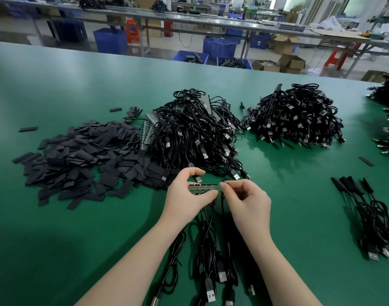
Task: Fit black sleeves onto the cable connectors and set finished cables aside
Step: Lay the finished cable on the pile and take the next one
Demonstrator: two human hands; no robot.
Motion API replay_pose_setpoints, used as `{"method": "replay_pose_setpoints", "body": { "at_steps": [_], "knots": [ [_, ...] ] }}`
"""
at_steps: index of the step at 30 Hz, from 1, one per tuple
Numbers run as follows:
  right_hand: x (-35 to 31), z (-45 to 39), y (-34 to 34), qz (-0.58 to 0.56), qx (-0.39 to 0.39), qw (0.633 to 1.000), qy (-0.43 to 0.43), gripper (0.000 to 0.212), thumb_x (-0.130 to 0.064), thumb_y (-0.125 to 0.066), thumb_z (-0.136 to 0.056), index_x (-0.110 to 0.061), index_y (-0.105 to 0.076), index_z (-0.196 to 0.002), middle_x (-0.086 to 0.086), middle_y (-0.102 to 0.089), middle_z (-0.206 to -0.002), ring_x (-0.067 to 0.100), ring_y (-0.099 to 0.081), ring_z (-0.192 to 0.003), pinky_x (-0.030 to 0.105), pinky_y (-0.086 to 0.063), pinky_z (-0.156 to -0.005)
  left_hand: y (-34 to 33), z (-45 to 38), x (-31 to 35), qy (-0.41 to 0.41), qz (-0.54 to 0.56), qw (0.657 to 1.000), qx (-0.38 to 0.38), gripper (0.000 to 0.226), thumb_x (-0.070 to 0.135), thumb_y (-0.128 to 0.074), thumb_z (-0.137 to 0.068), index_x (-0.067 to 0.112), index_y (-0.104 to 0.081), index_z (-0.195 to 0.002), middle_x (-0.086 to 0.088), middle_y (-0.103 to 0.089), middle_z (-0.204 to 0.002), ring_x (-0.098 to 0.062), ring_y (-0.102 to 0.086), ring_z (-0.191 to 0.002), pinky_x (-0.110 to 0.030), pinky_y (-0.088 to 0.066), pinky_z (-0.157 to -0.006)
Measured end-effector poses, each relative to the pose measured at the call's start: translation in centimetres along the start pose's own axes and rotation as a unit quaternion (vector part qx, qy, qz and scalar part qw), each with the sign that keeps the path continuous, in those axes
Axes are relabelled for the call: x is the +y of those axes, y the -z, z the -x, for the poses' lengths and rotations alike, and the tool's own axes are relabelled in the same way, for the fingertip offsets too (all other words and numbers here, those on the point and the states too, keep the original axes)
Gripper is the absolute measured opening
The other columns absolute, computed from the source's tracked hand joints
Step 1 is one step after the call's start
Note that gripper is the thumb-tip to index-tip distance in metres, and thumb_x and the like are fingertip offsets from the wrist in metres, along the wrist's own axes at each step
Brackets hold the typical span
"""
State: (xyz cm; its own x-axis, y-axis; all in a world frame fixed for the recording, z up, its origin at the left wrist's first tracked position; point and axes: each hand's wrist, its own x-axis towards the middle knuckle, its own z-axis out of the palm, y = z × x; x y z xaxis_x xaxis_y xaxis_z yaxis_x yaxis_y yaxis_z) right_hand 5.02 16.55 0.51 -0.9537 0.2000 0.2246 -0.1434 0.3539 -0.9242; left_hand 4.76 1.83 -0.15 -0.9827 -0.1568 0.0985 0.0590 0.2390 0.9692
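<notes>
Green bench, frame centre: left hand grips small circuit strip; right hand pinches its right end. Sleeve pile centre-left.

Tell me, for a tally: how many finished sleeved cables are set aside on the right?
About 4, in one bunch at the table's right, sleeved ends side by side pointing away; overlapping ones may hide more.

A single wide-angle view from the person's head looks forward and down over the broad green work table, close above both forearms at the bottom edge, with long grey factory benches far off across the top
</notes>
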Motion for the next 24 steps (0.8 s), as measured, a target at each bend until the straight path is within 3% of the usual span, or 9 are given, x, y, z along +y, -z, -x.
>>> {"method": "replay_pose_setpoints", "body": {
  "at_steps": [3, 6, 9, 12, 14, 17, 20, 24],
  "knots": [
    [-0.3, -0.1, 0.7, -0.015, 0.072, 0.997, 0.003, 0.015, -0.02, -0.071, -0.09, -0.029, -0.066, -0.078, -0.021, -0.068, -0.077, -0.001, -0.062, -0.069, 0.008, -0.044, -0.064, 0.0, 0.0, -0.1, -0.007, -0.046, 0.999, -0.016, 0.051, 0.034, -0.083, -0.07, 0.05, -0.048, -0.104, 0.015, -0.065, -0.095, 0.009, -0.059, -0.088, -0.005, -0.044, -0.068],
    [-1.0, -0.3, 1.7, -0.048, 0.154, 0.986, 0.027, 0.015, -0.023, -0.066, -0.094, -0.033, -0.062, -0.082, -0.014, -0.066, -0.079, 0.004, -0.06, -0.066, 0.017, -0.047, -0.063, -0.5, 0.3, -0.1, -0.051, -0.121, 0.991, -0.037, 0.059, 0.033, -0.079, -0.076, 0.047, -0.044, -0.121, 0.025, -0.059, -0.107, 0.017, -0.049, -0.101, 0.001, -0.036, -0.079],
    [-2.6, -0.4, 2.7, -0.067, 0.217, 0.966, 0.121, 0.009, -0.023, -0.063, -0.096, -0.028, -0.062, -0.089, -0.004, -0.065, -0.084, 0.018, -0.061, -0.069, 0.029, -0.05, -0.064, -0.4, 0.4, -0.4, -0.089, -0.193, 0.976, -0.039, 0.058, 0.031, -0.077, -0.079, 0.039, -0.051, -0.13, 0.023, -0.043, -0.125, 0.006, -0.045, -0.116, -0.019, -0.037, -0.102],
    [-5.2, -0.3, 2.5, -0.036, 0.196, 0.95, 0.239, 0.002, -0.025, -0.061, -0.095, -0.023, -0.062, -0.096, -0.015, -0.062, -0.09, 0.01, -0.061, -0.073, 0.021, -0.049, -0.067, 0.1, 0.4, 0.2, -0.16, -0.254, 0.954, 0.008, 0.046, 0.037, -0.07, -0.087, 0.029, -0.057, -0.131, 0.014, -0.048, -0.133, -0.004, -0.038, -0.127, -0.032, -0.031, -0.111],
    [-7.1, -0.1, 1.7, -0.022, 0.149, 0.949, 0.276, 0.006, -0.023, -0.064, -0.094, -0.028, -0.062, -0.096, -0.022, -0.061, -0.091, 0.005, -0.063, -0.074, 0.022, -0.05, -0.065, 0.6, 0.5, 1.1, -0.231, -0.214, 0.947, 0.065, 0.039, 0.037, -0.055, -0.096, 0.021, -0.057, -0.132, 0.007, -0.052, -0.134, -0.005, -0.042, -0.127, -0.035, -0.035, -0.11],
    [-9.7, 0.4, 0.3, -0.091, 0.094, 0.962, 0.238, 0.02, -0.018, -0.067, -0.092, -0.037, -0.062, -0.09, -0.019, -0.065, -0.085, 0.015, -0.068, -0.071, 0.029, -0.055, -0.062, 1.1, 0.8, 1.9, -0.351, -0.171, 0.907, 0.157, 0.042, 0.03, -0.042, -0.099, 0.01, -0.054, -0.134, -0.003, -0.055, -0.135, -0.016, -0.046, -0.13, -0.037, -0.037, -0.109],
    [-10.9, 0.9, -1.0, -0.208, 0.042, 0.964, 0.158, 0.015, -0.011, -0.068, -0.092, -0.025, -0.065, -0.087, -0.016, -0.067, -0.081, 0.01, -0.069, -0.068, 0.023, -0.056, -0.063, 1.0, 1.1, 2.3, -0.44, -0.219, 0.844, 0.216, 0.039, 0.031, -0.045, -0.101, 0.011, -0.05, -0.134, -0.004, -0.056, -0.134, -0.018, -0.049, -0.129, -0.033, -0.034, -0.109],
    [-10.3, 0.8, -1.7, -0.357, -0.001, 0.934, -0.017, 0.009, -0.012, -0.065, -0.095, -0.017, -0.061, -0.088, -0.002, -0.068, -0.081, 0.015, -0.073, -0.071, 0.018, -0.053, -0.06, 1.0, 1.0, 2.2, -0.436, -0.285, 0.817, 0.248, 0.041, 0.027, -0.057, -0.098, 0.014, -0.049, -0.136, -0.006, -0.062, -0.129, -0.02, -0.056, -0.121, -0.037, -0.04, -0.106]
  ]
}}
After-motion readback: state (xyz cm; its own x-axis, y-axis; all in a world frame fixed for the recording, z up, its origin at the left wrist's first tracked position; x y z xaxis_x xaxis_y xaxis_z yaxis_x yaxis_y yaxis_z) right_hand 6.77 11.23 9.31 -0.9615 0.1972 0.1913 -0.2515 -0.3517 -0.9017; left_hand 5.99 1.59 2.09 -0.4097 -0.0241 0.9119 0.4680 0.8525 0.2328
